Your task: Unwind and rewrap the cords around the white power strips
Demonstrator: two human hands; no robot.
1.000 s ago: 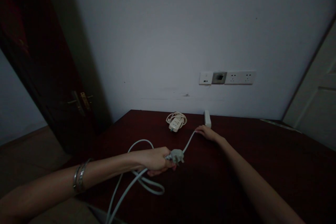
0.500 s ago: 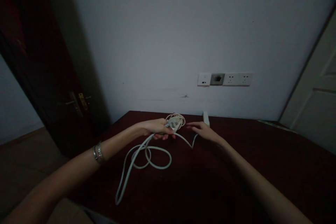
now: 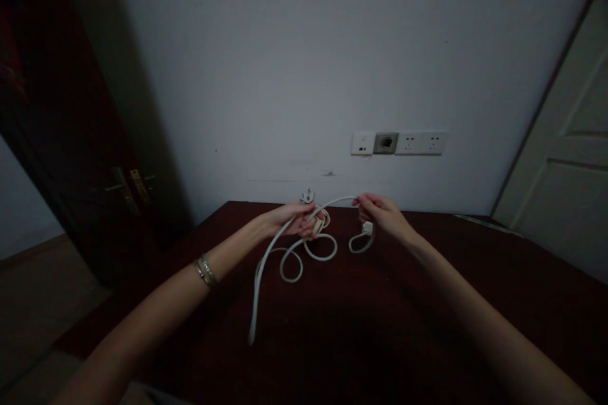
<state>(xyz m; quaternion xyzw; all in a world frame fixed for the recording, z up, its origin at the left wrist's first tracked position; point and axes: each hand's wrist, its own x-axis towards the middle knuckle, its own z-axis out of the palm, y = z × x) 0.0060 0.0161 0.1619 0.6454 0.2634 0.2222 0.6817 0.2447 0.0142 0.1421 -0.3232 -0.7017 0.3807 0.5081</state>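
My left hand (image 3: 295,219) is closed around a white power cable (image 3: 255,297), and a plug (image 3: 308,197) with its prongs upward sticks out above the fingers. From this hand, one long bight hangs toward me, while other loops curl over the dark red table (image 3: 342,316). My right hand (image 3: 384,214) pinches the same cable a little farther along, so a short arched stretch runs between both hands. Below the right fingers shows the end of a white block (image 3: 367,228), with cable curling under it; the rest is hidden. A cream coiled cord (image 3: 325,220) lies behind my left hand.
Behind the table rises a pale wall carrying a row of sockets (image 3: 421,143) and a grey-framed outlet (image 3: 386,143). A dark door (image 3: 61,158) with metal handles stands at left, and a white door (image 3: 565,190) at right.
My right hand has closed on the cable and lifted it, where before its fingers were apart. The plug now points up above my left hand, and the hanging bight has shifted right.
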